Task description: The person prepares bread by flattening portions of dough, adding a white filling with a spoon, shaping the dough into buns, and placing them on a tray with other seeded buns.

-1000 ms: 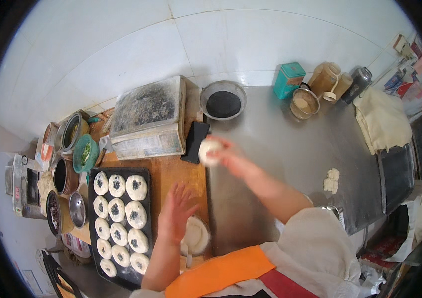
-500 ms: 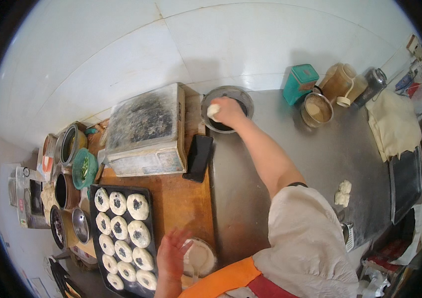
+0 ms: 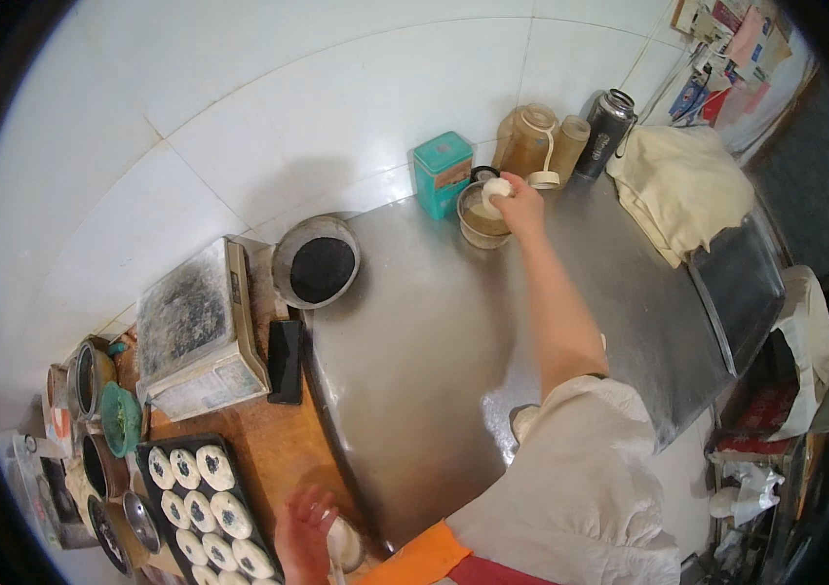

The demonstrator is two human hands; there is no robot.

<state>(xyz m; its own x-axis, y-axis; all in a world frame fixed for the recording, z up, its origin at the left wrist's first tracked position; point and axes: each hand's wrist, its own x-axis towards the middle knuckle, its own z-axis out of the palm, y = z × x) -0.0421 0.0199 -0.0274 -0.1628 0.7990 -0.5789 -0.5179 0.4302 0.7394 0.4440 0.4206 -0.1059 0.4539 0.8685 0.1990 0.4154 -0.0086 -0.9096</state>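
My right hand (image 3: 523,211) reaches far across the steel counter and pinches a round piece of white dough (image 3: 496,189). It holds the dough just over a small bowl (image 3: 485,236) with something pale brown in it. My left hand (image 3: 303,531) is low in the view, slightly blurred, its fingers apart and nothing seen in them. Close beside it is a pale round container (image 3: 346,546), partly hidden. A black tray (image 3: 239,458) to its left bears rows of dough rounds with dark specks on top. Near the wall stands a grey bowl (image 3: 288,255) of fine black grains.
A dusty scale (image 3: 205,331) and a black phone (image 3: 285,361) lie on the wooden board. Beside the small bowl stand a teal tin (image 3: 443,175), a brown jug (image 3: 531,136) and a dark flask (image 3: 606,132). Folded cream cloth (image 3: 682,185) lies by a dark tray (image 3: 741,292) at right.
My right hand has moved from the bowl of black grains rightward to the small bowl, still with the dough. The view has swung right. My left hand stays by the pale container.
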